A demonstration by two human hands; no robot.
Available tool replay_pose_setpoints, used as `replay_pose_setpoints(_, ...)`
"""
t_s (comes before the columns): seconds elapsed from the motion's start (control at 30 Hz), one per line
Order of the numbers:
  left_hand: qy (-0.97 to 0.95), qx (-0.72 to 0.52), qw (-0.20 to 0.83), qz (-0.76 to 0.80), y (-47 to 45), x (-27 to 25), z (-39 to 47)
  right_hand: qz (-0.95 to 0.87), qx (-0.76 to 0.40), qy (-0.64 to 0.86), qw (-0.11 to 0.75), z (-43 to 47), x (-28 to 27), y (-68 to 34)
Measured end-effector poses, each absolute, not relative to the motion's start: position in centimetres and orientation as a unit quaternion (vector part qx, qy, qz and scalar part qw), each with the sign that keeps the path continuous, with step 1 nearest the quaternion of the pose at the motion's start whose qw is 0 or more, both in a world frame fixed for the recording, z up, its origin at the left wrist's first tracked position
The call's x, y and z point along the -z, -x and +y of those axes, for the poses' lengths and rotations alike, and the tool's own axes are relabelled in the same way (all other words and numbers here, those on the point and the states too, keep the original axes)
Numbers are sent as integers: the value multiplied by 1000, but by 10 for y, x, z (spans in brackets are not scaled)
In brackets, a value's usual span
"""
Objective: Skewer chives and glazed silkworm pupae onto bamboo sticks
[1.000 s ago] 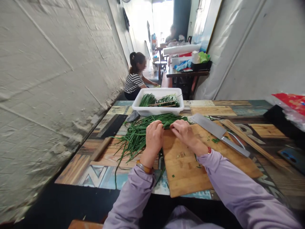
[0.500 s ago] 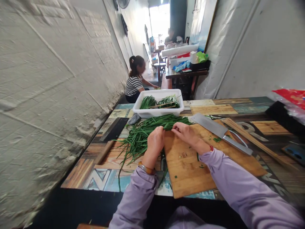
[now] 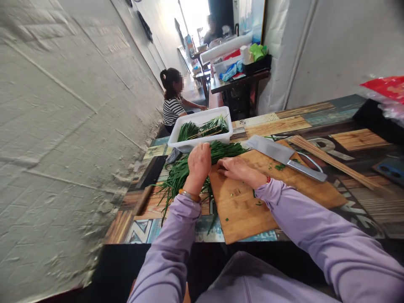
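Left of the cutting board [image 3: 246, 206], the tabletop [image 3: 274, 126] bears a printed letter [image 3: 139, 231], N or Z. Green stalks [image 3: 176, 173] lie beside its far left corner, where a left hand [image 3: 199, 163] curls and a right hand [image 3: 236, 169] bends its fingers; whether either pinches a stalk cannot be told. A cleaver [image 3: 269, 150] crosses the board's far edge, wooden sticks [image 3: 334, 160] and a printed R [image 3: 325, 146] to its right.

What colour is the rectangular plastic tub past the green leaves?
The rectangular plastic tub is white; head view shows it.
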State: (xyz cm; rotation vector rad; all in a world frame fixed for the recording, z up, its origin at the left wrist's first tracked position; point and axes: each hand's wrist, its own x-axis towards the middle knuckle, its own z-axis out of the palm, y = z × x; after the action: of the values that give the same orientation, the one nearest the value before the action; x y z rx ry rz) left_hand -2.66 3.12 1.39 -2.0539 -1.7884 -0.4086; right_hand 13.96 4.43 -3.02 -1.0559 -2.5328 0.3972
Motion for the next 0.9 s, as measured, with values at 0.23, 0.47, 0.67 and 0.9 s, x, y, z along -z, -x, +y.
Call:
replay_pose_setpoints(0.23, 793, 49, 113, -597, 22, 3, 54, -899, -118, 381, 183, 44, 33, -140)
replay_pose_setpoints(0.47, 745, 145, 115, -641, 49, 1, -49, -899, -140, 370, 188, 41, 34, -144)
replay_pose_setpoints(0.67, 620, 195, 52, -758, 82, 57, -177, -899, -138, 381, 164, 36, 36, -150)
replay_pose_setpoints(0.9, 513, 334, 27, -791, 115, 89, -220, -876, -55, 464, 119, 36, 45, -148)
